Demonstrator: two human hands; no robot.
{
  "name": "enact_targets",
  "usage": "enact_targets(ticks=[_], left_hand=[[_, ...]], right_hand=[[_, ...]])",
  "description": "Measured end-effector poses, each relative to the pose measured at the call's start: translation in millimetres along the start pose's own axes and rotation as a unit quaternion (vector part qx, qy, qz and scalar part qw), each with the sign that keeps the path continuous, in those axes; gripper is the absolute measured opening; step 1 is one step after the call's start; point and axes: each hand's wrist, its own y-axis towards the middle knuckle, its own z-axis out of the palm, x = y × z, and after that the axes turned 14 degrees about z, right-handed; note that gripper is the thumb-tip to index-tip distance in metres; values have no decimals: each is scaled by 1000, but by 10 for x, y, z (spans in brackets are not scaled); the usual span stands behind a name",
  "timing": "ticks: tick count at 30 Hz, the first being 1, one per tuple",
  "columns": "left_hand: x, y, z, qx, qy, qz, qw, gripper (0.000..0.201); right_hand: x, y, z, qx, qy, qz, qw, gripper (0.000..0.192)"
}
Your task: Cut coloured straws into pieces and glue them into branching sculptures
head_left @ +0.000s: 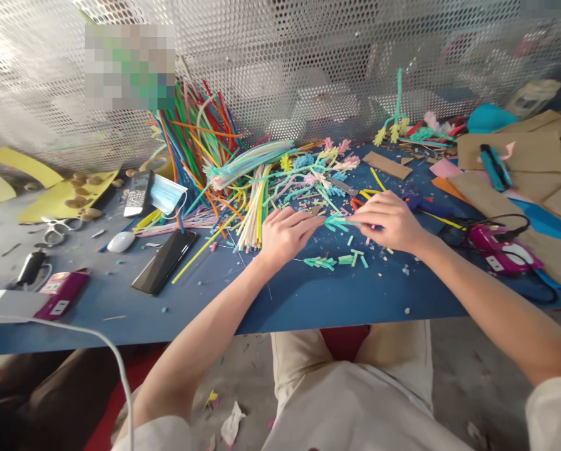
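While palms face down, left hand (285,235), right hand (388,220) pinch teal pipe-cleaner pieces (339,222).

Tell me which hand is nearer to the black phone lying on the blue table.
Left. The left hand lies a short way to the right of the black phone; the right hand is farther right, beyond the left hand.
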Motion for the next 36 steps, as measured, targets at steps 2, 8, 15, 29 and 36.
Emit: enact_targets(ticks=[2,8,15,29,36], left_hand=[[65,-29,43,5,4,-7,1000,17],[83,-60,92,27,15,13,999,18],[20,-35,102,35,10,34,999,20],[4,-5,69,58,6,48,997,19],[-15,10,58,83,5,50,995,20]], right_hand=[[-32,4,25,5,14,44,999,23],[60,-33,97,8,115,174,978,20],[217,-42,175,30,129,160,978,17],[180,-21,165,5,52,62,997,12],[173,-31,146,-9,-32,17,999,10]])
